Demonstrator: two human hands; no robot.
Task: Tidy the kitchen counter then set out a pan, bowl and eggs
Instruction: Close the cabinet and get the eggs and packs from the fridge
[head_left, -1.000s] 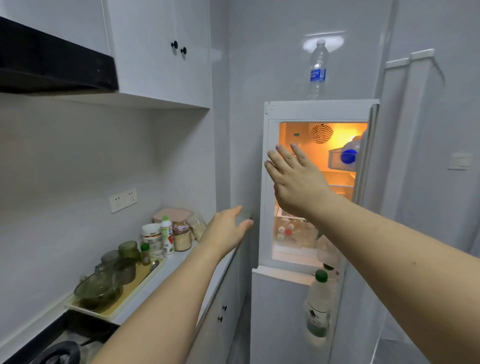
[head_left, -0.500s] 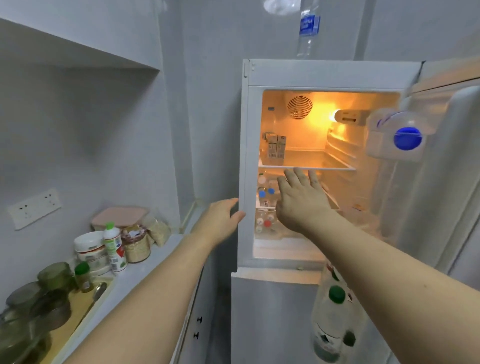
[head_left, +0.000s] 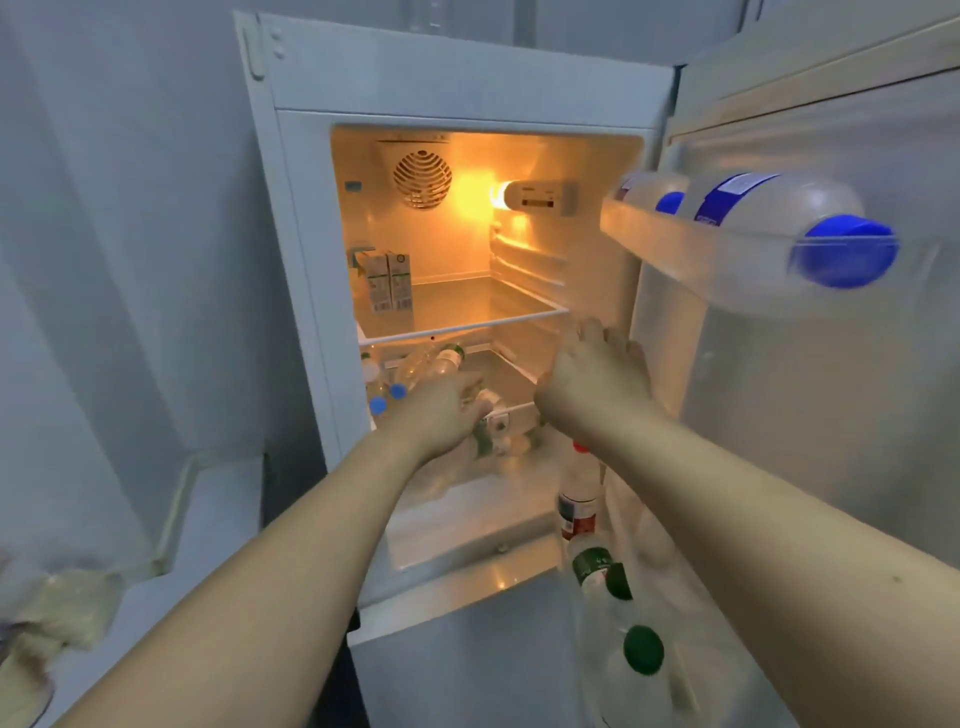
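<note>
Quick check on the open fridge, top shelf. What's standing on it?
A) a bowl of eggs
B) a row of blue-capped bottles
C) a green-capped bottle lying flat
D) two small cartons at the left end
D: two small cartons stand upright at the left end of the top shelf, with nothing else visible on it; the blue-capped bottles lie in the door rack instead.
</note>
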